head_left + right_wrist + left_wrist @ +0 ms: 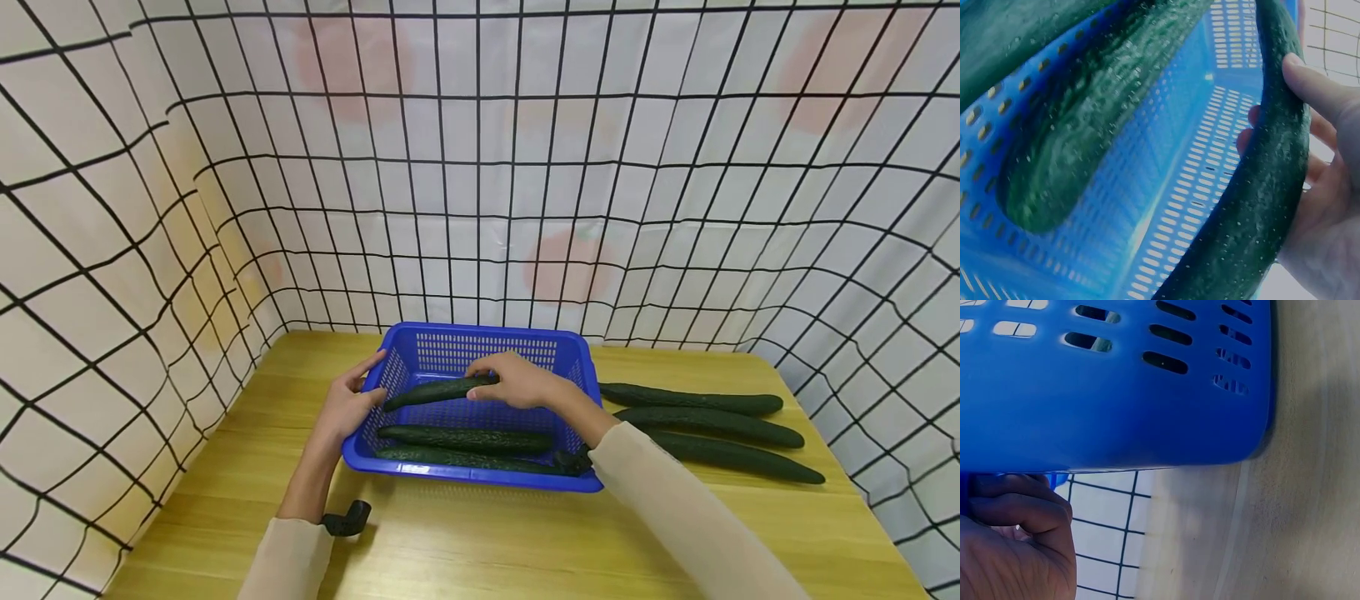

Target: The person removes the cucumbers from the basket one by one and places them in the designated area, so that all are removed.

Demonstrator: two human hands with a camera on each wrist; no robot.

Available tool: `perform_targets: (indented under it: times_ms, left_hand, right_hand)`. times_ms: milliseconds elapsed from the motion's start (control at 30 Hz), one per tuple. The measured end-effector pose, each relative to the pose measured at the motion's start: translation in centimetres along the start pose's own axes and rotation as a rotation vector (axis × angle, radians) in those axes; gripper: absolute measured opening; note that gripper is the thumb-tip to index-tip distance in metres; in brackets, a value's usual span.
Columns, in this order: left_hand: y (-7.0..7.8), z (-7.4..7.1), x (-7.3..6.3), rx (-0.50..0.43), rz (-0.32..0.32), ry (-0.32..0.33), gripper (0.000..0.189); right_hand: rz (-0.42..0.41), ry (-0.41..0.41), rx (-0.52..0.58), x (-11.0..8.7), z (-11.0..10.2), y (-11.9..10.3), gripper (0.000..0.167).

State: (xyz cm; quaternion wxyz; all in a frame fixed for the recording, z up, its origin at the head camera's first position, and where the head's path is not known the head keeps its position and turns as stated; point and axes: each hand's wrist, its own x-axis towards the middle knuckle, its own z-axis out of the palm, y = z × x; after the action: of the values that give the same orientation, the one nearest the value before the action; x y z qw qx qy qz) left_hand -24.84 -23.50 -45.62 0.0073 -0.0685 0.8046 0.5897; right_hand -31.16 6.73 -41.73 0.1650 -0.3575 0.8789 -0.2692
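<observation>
A blue plastic basket [487,477] with slotted walls stands on the table. My left hand [348,404] grips its left rim, and in the left wrist view the fingers [1022,509] curl at the rim. My right hand [517,382] holds a dark green cucumber [433,391] inside the basket, thumb on one side and fingers round the other. That cucumber's left end comes near my left thumb at the basket's left wall. Along the near side of the basket lie two more cucumbers, one [465,437] behind the other [461,456].
To the right of the basket, three long cucumbers [720,423] lie side by side on the wooden table [465,550]. My right forearm passes over the basket's near right corner. A black wire grid [480,187] backed by pale sheeting encloses the back and sides.
</observation>
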Motion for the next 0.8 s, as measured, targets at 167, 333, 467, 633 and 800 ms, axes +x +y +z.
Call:
perform_targets:
  times_ms: [167, 333, 467, 633, 800]
  left_hand:
    - [0.0, 0.0, -0.1, -0.01, 0.006, -0.006, 0.068]
    - [-0.1, -0.1, 0.0, -0.018, 0.011, -0.005, 0.068]
    - [0.0, -0.1, 0.0, -0.016, 0.007, -0.004, 0.069]
    - [0.0, 0.0, -0.1, -0.014, -0.005, -0.01, 0.068]
    - [0.0, -0.1, -0.1, -0.021, -0.001, -0.01, 0.069]
  right_hand:
    - [-0.034, 0.063, -0.017, -0.8, -1.0, -0.4, 0.048]
    - [-0.075, 0.121, -0.058, -1.7, -1.9, -0.9, 0.047]
    - [-0.087, 0.15, -0.059, -2.4, -2.6, -1.3, 0.045]
    - [-0.113, 0.2, -0.096, -3.5, -3.7, -2.0, 0.044]
    - [-0.119, 0.237, -0.156, -4.9, -5.1, -2.4, 0.043]
